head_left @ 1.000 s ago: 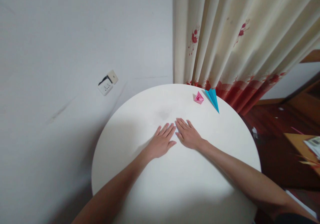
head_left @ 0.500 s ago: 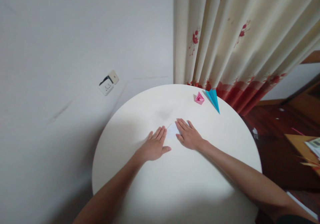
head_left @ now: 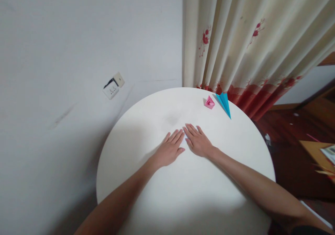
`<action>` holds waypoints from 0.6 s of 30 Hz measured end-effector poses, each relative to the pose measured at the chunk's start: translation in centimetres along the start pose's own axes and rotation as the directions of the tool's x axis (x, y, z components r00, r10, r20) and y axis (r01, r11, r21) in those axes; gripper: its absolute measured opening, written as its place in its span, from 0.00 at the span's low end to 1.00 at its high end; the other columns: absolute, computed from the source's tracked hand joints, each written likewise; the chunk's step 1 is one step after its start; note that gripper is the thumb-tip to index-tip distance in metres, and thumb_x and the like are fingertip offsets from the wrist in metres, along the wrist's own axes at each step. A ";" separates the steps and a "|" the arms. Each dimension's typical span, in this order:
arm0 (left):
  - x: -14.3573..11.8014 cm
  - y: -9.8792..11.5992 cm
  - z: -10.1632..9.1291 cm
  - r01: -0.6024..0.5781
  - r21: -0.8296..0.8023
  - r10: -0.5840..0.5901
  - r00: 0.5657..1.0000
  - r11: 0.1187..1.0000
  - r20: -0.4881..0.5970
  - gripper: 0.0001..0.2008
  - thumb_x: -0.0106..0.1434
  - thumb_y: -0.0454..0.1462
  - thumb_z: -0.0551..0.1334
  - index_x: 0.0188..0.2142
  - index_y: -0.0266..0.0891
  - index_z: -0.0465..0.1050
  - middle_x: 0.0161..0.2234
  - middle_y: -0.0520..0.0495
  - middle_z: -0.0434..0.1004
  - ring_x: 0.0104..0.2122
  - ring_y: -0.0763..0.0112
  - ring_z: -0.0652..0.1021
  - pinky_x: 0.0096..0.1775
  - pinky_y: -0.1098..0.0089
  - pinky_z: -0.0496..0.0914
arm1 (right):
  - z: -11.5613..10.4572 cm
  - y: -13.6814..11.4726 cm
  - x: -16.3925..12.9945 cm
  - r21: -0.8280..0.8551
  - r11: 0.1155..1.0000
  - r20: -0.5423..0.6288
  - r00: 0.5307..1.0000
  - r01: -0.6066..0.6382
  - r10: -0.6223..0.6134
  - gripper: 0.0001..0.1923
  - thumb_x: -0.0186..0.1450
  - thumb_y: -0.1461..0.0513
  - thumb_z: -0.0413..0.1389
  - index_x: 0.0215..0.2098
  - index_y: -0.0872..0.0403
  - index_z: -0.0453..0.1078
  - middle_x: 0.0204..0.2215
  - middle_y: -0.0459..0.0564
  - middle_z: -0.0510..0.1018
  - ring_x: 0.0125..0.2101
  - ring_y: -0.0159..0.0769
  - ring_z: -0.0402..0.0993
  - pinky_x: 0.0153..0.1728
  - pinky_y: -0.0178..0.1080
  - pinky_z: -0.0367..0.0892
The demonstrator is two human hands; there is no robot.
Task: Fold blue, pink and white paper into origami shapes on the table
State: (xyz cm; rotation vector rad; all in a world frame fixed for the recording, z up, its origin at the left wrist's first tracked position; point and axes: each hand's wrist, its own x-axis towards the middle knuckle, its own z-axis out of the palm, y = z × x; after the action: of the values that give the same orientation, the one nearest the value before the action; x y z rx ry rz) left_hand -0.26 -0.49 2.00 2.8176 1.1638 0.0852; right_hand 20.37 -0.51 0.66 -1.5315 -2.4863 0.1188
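Observation:
My left hand (head_left: 170, 149) lies flat, palm down, near the middle of the round white table (head_left: 183, 193), its fingers stretched out towards my right hand. Also flat and palm down, my right hand (head_left: 198, 141) rests just to the right, fingers a little spread. Between the two hands only a sliver of folded white paper (head_left: 184, 139) shows; the rest of it is covered by them. Both hands press on it, and neither grips anything.
At the table's far right edge lie a pink folded paper piece (head_left: 209, 102) and a blue paper plane (head_left: 224, 104). Behind hangs a cream curtain (head_left: 235, 46) with red flowers. A wall with a socket (head_left: 111, 89) stands at left; a wooden surface (head_left: 311, 151) is at right.
My left hand has slid right across the white paper, up close to my right hand, covering most of what showed. My right hand has stayed in place.

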 end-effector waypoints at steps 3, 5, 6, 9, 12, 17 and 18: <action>-0.2 -0.3 0.0 -0.026 0.015 0.026 0.999 1.000 0.022 0.30 0.74 0.47 0.47 0.71 0.42 0.44 0.72 0.42 0.40 0.71 0.58 0.44 0.67 0.50 0.46 | -0.1 0.4 0.0 0.009 0.999 -0.003 0.999 -0.034 0.034 0.29 0.74 0.60 0.38 0.72 0.59 0.47 0.71 0.57 0.49 0.70 0.44 0.43 0.67 0.55 0.43; -0.2 -0.5 -0.2 -0.038 0.010 0.038 0.999 0.999 0.034 0.29 0.74 0.47 0.48 0.71 0.47 0.44 0.72 0.44 0.38 0.71 0.57 0.43 0.67 0.49 0.45 | -0.1 0.7 -0.1 0.010 0.998 -0.001 0.998 -0.065 0.065 0.29 0.74 0.60 0.39 0.72 0.59 0.46 0.71 0.57 0.49 0.70 0.44 0.43 0.67 0.55 0.44; -0.2 -0.5 -0.3 -0.040 0.003 0.040 0.998 0.999 0.043 0.29 0.74 0.47 0.48 0.71 0.49 0.44 0.72 0.44 0.37 0.71 0.56 0.43 0.67 0.48 0.45 | -0.2 0.9 -0.2 0.008 0.997 0.000 0.997 -0.078 0.078 0.29 0.74 0.60 0.39 0.72 0.59 0.46 0.71 0.57 0.49 0.70 0.45 0.42 0.67 0.56 0.44; -0.3 -0.5 -0.7 -0.033 -0.031 0.036 0.996 0.999 0.087 0.28 0.74 0.48 0.50 0.70 0.56 0.46 0.73 0.45 0.35 0.71 0.54 0.42 0.66 0.46 0.45 | -0.2 1.2 -0.3 -0.001 0.995 0.004 0.995 -0.102 0.103 0.30 0.73 0.61 0.39 0.72 0.59 0.46 0.71 0.58 0.48 0.70 0.45 0.42 0.66 0.57 0.44; -0.3 -0.5 -1.1 -0.026 -0.071 0.035 0.992 0.997 0.122 0.27 0.73 0.49 0.50 0.69 0.60 0.47 0.73 0.47 0.33 0.71 0.52 0.42 0.66 0.45 0.44 | -0.2 1.3 -0.3 0.005 0.994 0.002 0.994 -0.108 0.108 0.30 0.73 0.61 0.39 0.72 0.60 0.46 0.71 0.58 0.48 0.70 0.46 0.42 0.66 0.57 0.44; -0.4 -0.7 -1.3 -0.020 -0.115 0.037 0.988 0.993 0.151 0.26 0.73 0.50 0.51 0.68 0.62 0.50 0.73 0.51 0.30 0.71 0.51 0.40 0.66 0.45 0.42 | -0.2 1.0 -0.2 0.026 0.989 -0.038 0.989 -0.144 0.145 0.31 0.72 0.64 0.40 0.72 0.61 0.46 0.71 0.59 0.48 0.70 0.45 0.41 0.67 0.56 0.43; -0.4 -0.8 -1.3 -0.018 -0.117 0.036 0.987 0.993 0.154 0.26 0.73 0.50 0.51 0.68 0.62 0.51 0.73 0.51 0.30 0.71 0.51 0.40 0.66 0.45 0.42 | -0.2 0.9 -0.1 0.026 0.989 -0.054 0.988 -0.145 0.146 0.31 0.71 0.64 0.41 0.72 0.61 0.46 0.71 0.59 0.48 0.71 0.45 0.40 0.67 0.57 0.42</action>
State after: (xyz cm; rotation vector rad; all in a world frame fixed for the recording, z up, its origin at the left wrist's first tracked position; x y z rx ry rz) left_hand -1.18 -0.13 3.22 2.6843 1.0515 -0.0637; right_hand 21.26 -0.21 0.69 -1.6827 -2.3221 0.1242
